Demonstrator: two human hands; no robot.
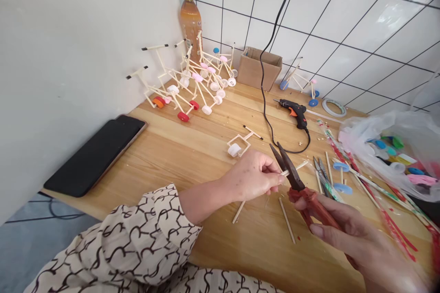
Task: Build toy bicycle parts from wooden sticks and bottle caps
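Note:
My left hand [252,175] pinches a short wooden stick [301,165] near its left end, above the table. In my right hand [357,233] are pliers [296,178] with red handles and long dark jaws. The jaws lie across the stick to the right of my left fingertips; whether they are closed on it I cannot tell. Two loose sticks lie below my hands, one a thin stick [287,220]. Just beyond my left hand is a small stick frame [244,142] with a white bottle cap wheel and a black-tipped crossbar.
Several stick tricycles [192,82] with cap wheels crowd the back left near a drink bottle [191,23]. A cardboard box [259,68], a glue gun [294,111] with black cable, and a tape roll [334,107] sit behind. Scissors [323,175] and a bag of caps [395,151] are right; a phone [96,153] left.

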